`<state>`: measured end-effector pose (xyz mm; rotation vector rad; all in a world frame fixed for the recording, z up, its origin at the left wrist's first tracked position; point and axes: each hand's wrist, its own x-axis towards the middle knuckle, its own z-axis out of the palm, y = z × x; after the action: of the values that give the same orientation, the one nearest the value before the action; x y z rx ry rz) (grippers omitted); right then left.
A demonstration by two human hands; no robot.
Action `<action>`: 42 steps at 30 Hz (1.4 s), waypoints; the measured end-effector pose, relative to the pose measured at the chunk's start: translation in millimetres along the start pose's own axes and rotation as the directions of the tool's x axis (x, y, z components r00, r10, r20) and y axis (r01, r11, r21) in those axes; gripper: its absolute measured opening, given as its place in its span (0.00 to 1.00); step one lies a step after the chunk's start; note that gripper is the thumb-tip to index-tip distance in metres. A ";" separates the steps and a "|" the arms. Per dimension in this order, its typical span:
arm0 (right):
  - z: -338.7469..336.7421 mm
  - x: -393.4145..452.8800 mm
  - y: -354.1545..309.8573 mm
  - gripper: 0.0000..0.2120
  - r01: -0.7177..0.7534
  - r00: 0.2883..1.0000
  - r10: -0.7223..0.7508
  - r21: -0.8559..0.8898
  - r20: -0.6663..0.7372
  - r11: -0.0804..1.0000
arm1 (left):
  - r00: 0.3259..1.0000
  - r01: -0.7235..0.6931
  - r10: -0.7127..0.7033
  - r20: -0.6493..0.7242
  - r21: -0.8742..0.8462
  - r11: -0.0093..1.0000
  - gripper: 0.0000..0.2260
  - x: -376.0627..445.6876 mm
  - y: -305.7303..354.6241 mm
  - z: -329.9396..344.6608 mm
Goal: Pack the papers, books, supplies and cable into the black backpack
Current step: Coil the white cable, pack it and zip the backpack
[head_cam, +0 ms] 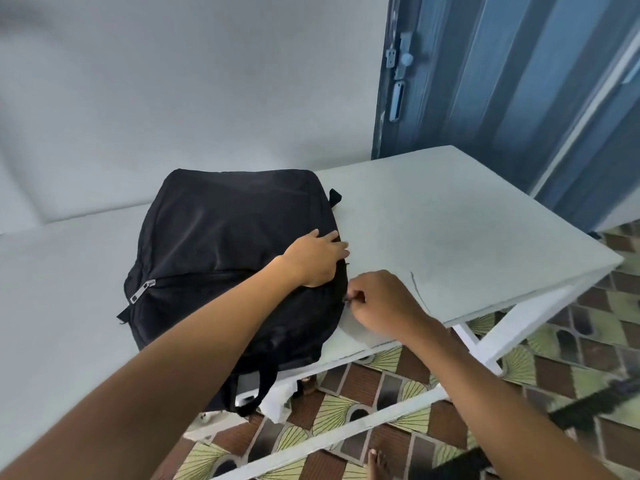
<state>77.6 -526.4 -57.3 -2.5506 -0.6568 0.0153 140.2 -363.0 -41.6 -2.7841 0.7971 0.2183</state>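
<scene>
The black backpack [221,251] lies flat on the white table [450,230], its carry handle hanging over the near edge. My left hand [317,258] rests flat on the backpack's right side, fingers stretched toward the table. At the bag's right edge, my right hand [377,303] pinches a small zipper pull [347,298]. A silver zipper pull [142,289] shows on the front pocket at the left. No papers, books, supplies or cable are in view.
A blue door [502,81] with a latch stands behind the table's far right corner. Grey wall runs along the back. Patterned floor tiles [519,358] and the table's white legs show below the near edge, with a bare foot [377,462] at the bottom.
</scene>
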 end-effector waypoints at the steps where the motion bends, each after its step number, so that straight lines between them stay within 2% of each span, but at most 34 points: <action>1: -3.0 -8.5 -12.4 0.07 0.000 0.998 -0.005 0.073 0.069 0.997 | 1.000 0.004 -0.004 -0.002 0.020 1.000 0.22 0.5 1.0 2.2; 3: 0.5 -27.6 -42.3 0.06 0.041 0.979 -0.082 0.216 0.184 0.976 | 1.000 0.012 -0.012 0.008 0.029 1.000 0.22 2.4 2.7 6.2; 5: 18.0 -44.9 -71.3 0.06 0.144 0.960 -0.198 0.254 0.199 0.956 | 1.000 0.022 -0.021 0.021 -0.061 0.998 0.23 2.7 3.4 5.5; 7: 39.4 -57.4 -89.6 0.06 0.209 0.969 -0.234 0.252 0.074 0.945 | 0.999 0.033 -0.042 -0.015 -0.383 0.923 0.23 -2.5 3.2 -1.7; 8: 48.1 -62.9 -94.3 0.07 0.200 0.978 -0.209 0.293 0.001 0.935 | 0.996 0.035 -0.075 -0.051 -0.552 0.833 0.22 -8.9 4.3 -8.1; 10: 62.7 -73.4 -99.6 0.06 0.169 0.985 -0.139 0.430 -0.101 0.887 | 0.970 -0.021 -0.164 -0.181 -0.731 0.682 0.18 -31.5 7.1 -20.6; 12: 75.3 -83.3 -103.1 0.04 0.129 0.988 -0.055 0.561 -0.147 0.818 | 0.904 -0.096 -0.276 -0.326 -0.785 0.612 0.10 -68.3 15.8 -27.4; 14: 90.0 -89.9 -104.5 0.03 0.125 0.980 -0.003 0.611 -0.198 0.782 | 0.808 -0.092 -0.436 -0.396 -0.816 0.571 0.03 -113.6 28.2 -19.1; 17: 110.7 -95.6 -103.2 0.03 0.179 0.956 -0.007 0.563 -0.294 0.807 | 0.708 0.071 -0.658 -0.257 -0.901 0.428 0.14 -181.3 49.9 15.2; 21: 128.1 -100.7 -108.4 0.08 0.269 0.928 -0.073 0.522 -0.365 0.810 | 0.582 0.354 -0.802 -0.136 -0.845 0.400 0.18 -222.2 78.7 53.1; 25: 141.1 -104.6 -110.0 0.03 0.310 0.919 -0.112 0.517 -0.378 0.798 | 0.509 0.430 -0.860 -0.022 -0.859 0.277 0.20 -227.0 94.7 60.7; 27: 140.7 -104.2 -107.9 0.03 0.334 0.911 -0.142 0.489 -0.387 0.806 | 0.512 0.444 -0.859 0.017 -0.861 0.248 0.20 -226.2 96.7 63.8; 31: 138.9 -102.2 -105.3 0.05 0.393 0.883 -0.192 0.450 -0.428 0.802 | 0.526 0.420 -0.850 0.012 -0.873 0.248 0.18 -223.8 95.6 68.7; 35: 139.8 -105.5 -100.8 0.06 0.389 0.910 -0.218 0.550 -0.351 0.739 | 0.544 0.365 -0.837 0.066 -0.916 0.165 0.13 -222.8 92.9 78.9; 36: 139.1 -107.9 -100.1 0.06 0.335 0.936 -0.171 0.631 -0.307 0.699 | 0.562 0.334 -0.823 0.079 -0.932 0.139 0.12 -224.2 92.1 81.1; 37: 136.1 -109.5 -102.4 0.06 0.218 0.970 -0.058 0.740 -0.236 0.636 | 0.587 0.297 -0.805 0.089 -0.948 0.112 0.10 -226.2 91.6 83.0; 39: 127.9 -106.9 -111.8 0.09 -0.068 0.976 0.217 0.912 -0.024 0.404 | 0.636 0.246 -0.768 0.070 -0.962 0.117 0.07 -230.8 92.4 84.4; 40: 123.6 -102.9 -116.1 0.12 -0.159 0.954 0.293 0.939 0.066 0.305 | 0.658 0.238 -0.753 0.028 -0.956 0.172 0.05 -232.8 92.8 83.5; 42: 115.5 -92.9 -120.8 0.19 -0.263 0.921 0.354 0.930 0.162 0.258 | 0.696 0.219 -0.711 -0.096 -0.915 0.338 0.03 -235.8 93.5 80.1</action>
<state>-73.9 -423.1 -111.2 -1.4102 0.0092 0.3402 -114.3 -300.5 -87.2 -3.9806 -0.3499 -0.3607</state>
